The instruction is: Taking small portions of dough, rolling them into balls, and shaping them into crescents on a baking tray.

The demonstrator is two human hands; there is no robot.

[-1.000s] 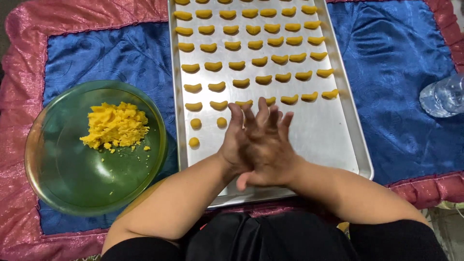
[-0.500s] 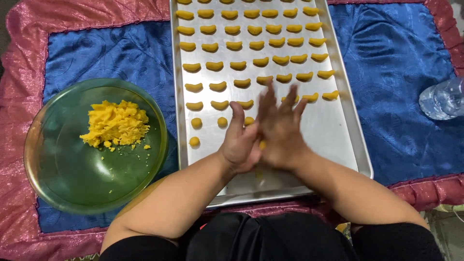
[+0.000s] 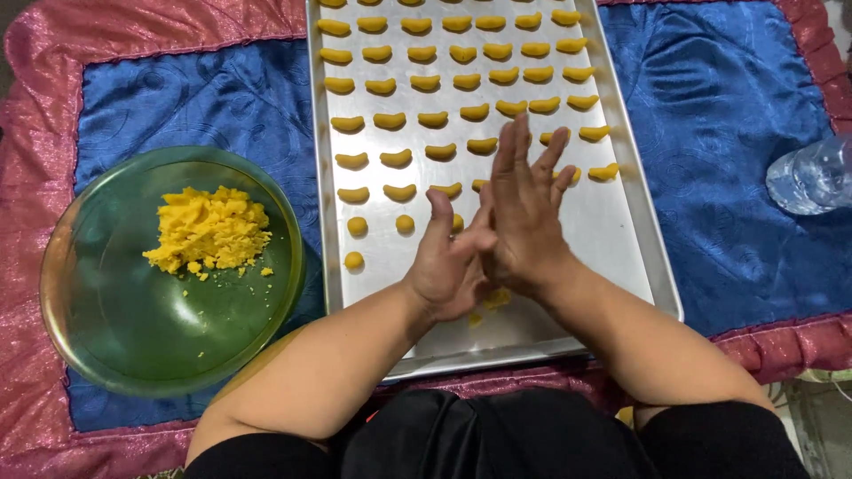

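A: Above the near end of the tray (image 3: 652, 266), what is held?
B: A yellow dough piece (image 3: 497, 299) is pressed between flat palms of left hand (image 3: 453, 266) and right hand (image 3: 524, 222).
A: How should it be handled?
B: It is judged soft, light, crumbly; gentle pressure is advised.

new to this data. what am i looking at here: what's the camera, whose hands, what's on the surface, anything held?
No robot here: a person works with two bare hands, and the single camera sits on their head, looking down. The left hand and right hand are pressed palm to palm over a metal baking tray. A bit of yellow dough shows between the palms, so it seems to be rolled there; how much is hidden I cannot tell. The tray carries rows of curved yellow dough pieces and a few small dough balls nearer the person. To the left stands a green glass bowl with a heap of crumbly yellow dough. A clear plastic bottle lies at the right edge. All rests on a blue cloth with a pink border.
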